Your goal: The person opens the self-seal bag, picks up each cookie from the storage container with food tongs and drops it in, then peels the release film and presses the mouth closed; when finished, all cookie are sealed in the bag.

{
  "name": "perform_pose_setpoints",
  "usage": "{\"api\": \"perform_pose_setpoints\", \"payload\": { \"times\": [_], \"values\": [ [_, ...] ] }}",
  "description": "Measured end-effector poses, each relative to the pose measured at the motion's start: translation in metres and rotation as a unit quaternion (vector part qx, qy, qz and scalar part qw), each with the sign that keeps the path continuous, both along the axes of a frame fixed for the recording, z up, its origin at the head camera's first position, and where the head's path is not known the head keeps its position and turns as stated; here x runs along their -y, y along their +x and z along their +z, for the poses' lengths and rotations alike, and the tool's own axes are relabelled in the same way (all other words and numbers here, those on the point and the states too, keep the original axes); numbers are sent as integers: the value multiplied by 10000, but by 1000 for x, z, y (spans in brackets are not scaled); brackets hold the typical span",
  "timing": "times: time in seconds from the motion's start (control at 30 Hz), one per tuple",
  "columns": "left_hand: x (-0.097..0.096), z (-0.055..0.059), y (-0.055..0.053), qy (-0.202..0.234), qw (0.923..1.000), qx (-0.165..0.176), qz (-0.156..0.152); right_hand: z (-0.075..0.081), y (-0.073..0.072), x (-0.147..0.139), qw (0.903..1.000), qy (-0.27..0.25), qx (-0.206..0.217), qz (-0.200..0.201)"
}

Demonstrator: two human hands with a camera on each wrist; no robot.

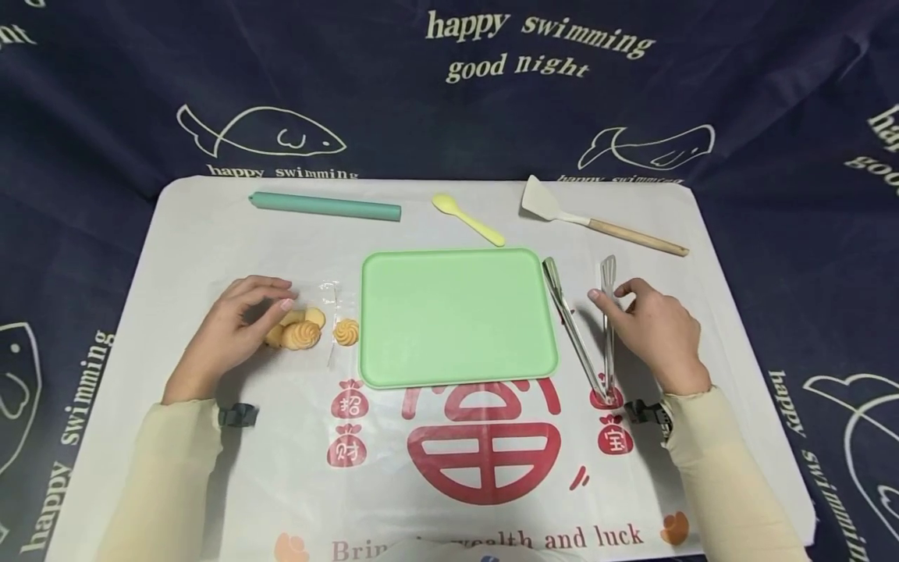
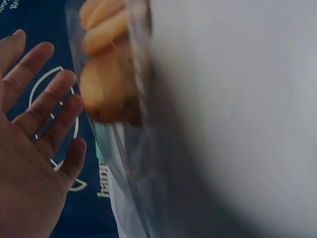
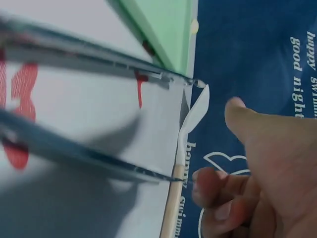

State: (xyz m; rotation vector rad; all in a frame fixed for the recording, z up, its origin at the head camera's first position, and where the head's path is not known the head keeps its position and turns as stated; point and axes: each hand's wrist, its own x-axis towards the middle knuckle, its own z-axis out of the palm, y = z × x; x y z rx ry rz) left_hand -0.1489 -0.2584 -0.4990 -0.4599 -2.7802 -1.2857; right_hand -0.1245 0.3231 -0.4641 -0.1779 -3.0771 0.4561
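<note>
Tongs (image 1: 609, 343): one pair, metal, arms spread, lying right of the green tray (image 1: 456, 318), joined end towards the person. Right hand (image 1: 660, 336): thumb and bent fingers parted near the outer arm's far end, no grip visible; whether they touch cannot be told. Left hand (image 1: 232, 332): fingers relaxed and apart, holding nothing, close by the bagged cookies (image 1: 300, 335). Single cookie (image 1: 346, 332): just beside the tray's left edge. Far side: teal tube (image 1: 330, 206), yellow spoon (image 1: 468, 219), spatula (image 1: 618, 231). Handling note, by judgement: a hold across both arms, midway along, should close the tips more evenly than one arm taken at its tip; lift clear of the tray's rim.
</note>
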Motion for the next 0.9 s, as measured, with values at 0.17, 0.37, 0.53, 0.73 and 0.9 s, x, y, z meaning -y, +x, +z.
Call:
{"api": "perform_pose_setpoints", "payload": {
  "times": [0.17,0.37,0.53,0.73,0.9],
  "values": [
    [-12,4,-15,-332,9990,302,-37,-6,0,9,9989,-240,-299,280],
    [-24,5,-35,-1128,9905,712,-342,-9,1,14,9965,-425,-435,574],
    [-28,5,-42,-1514,9840,738,-579,-9,1,17,9951,-586,-445,662],
    [-21,12,-36,-887,9935,488,-525,-9,1,19,9945,-643,-512,657],
    [-17,25,-29,-362,9970,544,-408,-10,1,22,9930,-708,-669,672]
  ]
}}
